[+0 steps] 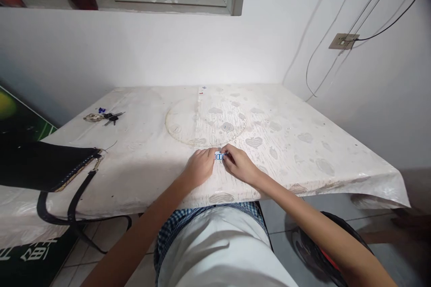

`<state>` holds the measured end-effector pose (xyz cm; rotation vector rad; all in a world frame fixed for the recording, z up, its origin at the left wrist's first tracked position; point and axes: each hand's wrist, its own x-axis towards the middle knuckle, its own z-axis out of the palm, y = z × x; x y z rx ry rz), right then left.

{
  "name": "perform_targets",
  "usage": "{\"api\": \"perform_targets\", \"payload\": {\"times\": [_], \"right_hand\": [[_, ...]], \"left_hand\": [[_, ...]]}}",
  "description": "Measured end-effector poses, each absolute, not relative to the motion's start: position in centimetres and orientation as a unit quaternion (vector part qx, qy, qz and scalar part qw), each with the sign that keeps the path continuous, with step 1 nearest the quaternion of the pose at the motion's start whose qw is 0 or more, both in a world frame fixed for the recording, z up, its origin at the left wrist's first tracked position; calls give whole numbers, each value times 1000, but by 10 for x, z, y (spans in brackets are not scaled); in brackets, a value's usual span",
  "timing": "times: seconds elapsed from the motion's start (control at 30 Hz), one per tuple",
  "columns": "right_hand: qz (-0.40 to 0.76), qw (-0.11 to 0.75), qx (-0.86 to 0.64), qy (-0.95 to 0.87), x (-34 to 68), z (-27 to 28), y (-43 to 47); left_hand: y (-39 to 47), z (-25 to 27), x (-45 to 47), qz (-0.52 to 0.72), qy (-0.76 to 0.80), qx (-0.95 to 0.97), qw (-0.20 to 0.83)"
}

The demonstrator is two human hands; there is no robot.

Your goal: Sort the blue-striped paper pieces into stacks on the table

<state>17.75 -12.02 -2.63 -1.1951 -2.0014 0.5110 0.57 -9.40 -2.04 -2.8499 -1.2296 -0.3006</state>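
Both hands meet near the front middle of the table. Between them is a small white strip with blue rectangular outlines (219, 156); whether it is paper, a sticker or plastic cannot be made out. My left hand (201, 167) is closed at the strip's left end, its fingers pressed together. At the other end, my right hand (238, 163) pinches the strip between thumb and fingers. Parts of both ends are hidden under the fingertips. Just beyond the hands, a faint yellowish ring mark (167, 128) shows on the patterned plastic tablecloth (286, 161).
Keys (112, 118) lie at the table's left, with a small blue object (101, 110) beside them. A black bag (47, 166) rests at the left edge, its strap (76, 202) hanging over the front. Behind the table is a white wall (151, 49) with a power outlet (343, 41).
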Motion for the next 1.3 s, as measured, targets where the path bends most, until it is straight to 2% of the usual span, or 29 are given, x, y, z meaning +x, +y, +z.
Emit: {"api": "perform_targets", "payload": {"times": [0.27, 0.57, 1.03, 1.13, 1.3], "right_hand": [[141, 348, -468, -800, 176, -30, -123], [144, 324, -464, -812, 173, -32, -123], [134, 336, -431, -827, 173, -33, -122], [153, 360, -423, -817, 175, -32, -121], [272, 410, -446, -748, 179, -34, -116]], "left_hand": [[-96, -20, 4, -113, -400, -910, -3], [-100, -23, -4, -142, -401, -905, -28], [-98, -23, 0, -149, -390, -908, -19], [-96, -25, -1, -168, -386, -907, -27], [-96, -25, -2, -230, -388, -889, -73]]}}
